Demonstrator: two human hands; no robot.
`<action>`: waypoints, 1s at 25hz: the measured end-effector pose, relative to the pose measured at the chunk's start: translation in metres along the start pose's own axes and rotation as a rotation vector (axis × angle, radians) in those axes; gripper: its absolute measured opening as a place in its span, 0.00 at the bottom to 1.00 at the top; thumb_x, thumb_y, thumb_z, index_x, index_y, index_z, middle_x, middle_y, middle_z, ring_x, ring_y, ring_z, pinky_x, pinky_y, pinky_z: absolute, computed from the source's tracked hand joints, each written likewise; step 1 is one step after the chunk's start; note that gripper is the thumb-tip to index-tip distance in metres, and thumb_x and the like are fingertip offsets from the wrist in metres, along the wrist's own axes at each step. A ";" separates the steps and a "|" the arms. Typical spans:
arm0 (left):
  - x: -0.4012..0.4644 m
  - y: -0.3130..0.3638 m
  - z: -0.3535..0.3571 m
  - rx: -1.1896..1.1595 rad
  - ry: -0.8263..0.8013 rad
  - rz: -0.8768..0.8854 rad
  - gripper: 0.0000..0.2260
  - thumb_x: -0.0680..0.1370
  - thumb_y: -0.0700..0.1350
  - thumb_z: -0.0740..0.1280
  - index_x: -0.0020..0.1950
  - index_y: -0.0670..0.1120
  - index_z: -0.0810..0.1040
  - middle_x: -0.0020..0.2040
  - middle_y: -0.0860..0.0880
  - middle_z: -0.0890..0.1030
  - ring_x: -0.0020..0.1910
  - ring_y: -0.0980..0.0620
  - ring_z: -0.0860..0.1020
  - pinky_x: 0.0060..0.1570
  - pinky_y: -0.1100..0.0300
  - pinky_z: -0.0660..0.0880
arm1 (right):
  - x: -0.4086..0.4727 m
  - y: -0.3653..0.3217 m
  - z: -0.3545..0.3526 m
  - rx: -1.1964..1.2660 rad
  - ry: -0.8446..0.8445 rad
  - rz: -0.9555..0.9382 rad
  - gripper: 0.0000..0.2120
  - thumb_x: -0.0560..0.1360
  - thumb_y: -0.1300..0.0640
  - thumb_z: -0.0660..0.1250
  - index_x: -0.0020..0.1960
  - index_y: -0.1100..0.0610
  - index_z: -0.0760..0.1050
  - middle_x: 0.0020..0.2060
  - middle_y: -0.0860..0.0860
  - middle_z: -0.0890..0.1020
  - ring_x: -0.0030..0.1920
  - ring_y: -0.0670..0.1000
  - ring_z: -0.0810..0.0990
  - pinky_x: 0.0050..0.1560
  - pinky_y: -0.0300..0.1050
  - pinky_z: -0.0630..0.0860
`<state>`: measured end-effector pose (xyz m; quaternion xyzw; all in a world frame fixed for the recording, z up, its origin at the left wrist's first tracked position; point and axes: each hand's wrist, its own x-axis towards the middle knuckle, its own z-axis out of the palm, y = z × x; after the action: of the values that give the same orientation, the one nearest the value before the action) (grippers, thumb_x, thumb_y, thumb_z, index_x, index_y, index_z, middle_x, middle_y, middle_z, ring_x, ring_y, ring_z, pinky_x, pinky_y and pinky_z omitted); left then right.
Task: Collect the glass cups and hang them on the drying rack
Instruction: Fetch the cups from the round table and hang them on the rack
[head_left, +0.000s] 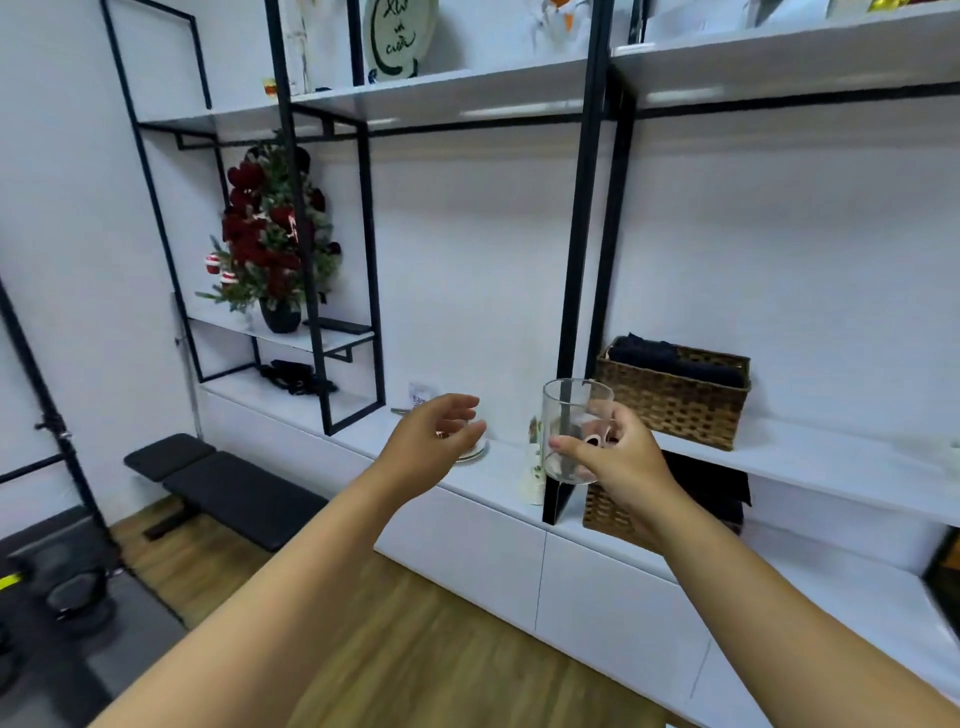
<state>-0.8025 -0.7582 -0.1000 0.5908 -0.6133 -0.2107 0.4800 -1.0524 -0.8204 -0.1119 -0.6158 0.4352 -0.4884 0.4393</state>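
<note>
Right hand (618, 457) grips cup (571, 431); left hand (431, 441) spread, reaching second cup (467, 441) near counter (509, 467) front edge; risk: knock-off.

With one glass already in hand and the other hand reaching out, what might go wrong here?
The right hand holds the glass cup with fingertips only, so it may slip. It hangs close to the black shelf post and may knock it. The left hand hides what it reaches for over the small plate.

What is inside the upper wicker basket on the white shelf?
The wicker basket holds dark folded fabric showing above its rim. Anything beneath that fabric is hidden by the woven walls.
</note>
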 end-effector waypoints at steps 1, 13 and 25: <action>0.006 -0.010 -0.002 0.004 0.010 -0.016 0.15 0.81 0.52 0.71 0.68 0.53 0.80 0.59 0.57 0.83 0.55 0.63 0.81 0.59 0.61 0.78 | 0.010 0.006 0.009 0.000 -0.019 0.008 0.35 0.66 0.51 0.85 0.68 0.49 0.74 0.61 0.51 0.82 0.58 0.52 0.83 0.51 0.54 0.86; 0.172 -0.110 -0.037 -0.098 -0.003 -0.094 0.27 0.79 0.68 0.58 0.68 0.52 0.80 0.60 0.57 0.84 0.61 0.61 0.80 0.61 0.63 0.72 | 0.190 0.054 0.138 -0.064 -0.100 0.034 0.41 0.56 0.41 0.84 0.66 0.44 0.73 0.57 0.47 0.80 0.56 0.49 0.82 0.59 0.58 0.83; 0.341 -0.194 -0.027 -0.102 -0.031 -0.103 0.49 0.64 0.72 0.76 0.80 0.59 0.64 0.65 0.57 0.79 0.60 0.61 0.80 0.51 0.66 0.77 | 0.357 0.096 0.232 0.030 -0.131 0.099 0.34 0.55 0.39 0.81 0.59 0.40 0.74 0.55 0.42 0.82 0.48 0.40 0.84 0.43 0.38 0.78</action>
<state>-0.6247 -1.1070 -0.1323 0.5930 -0.5779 -0.2753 0.4884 -0.7830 -1.1610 -0.1583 -0.6178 0.4279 -0.4311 0.4994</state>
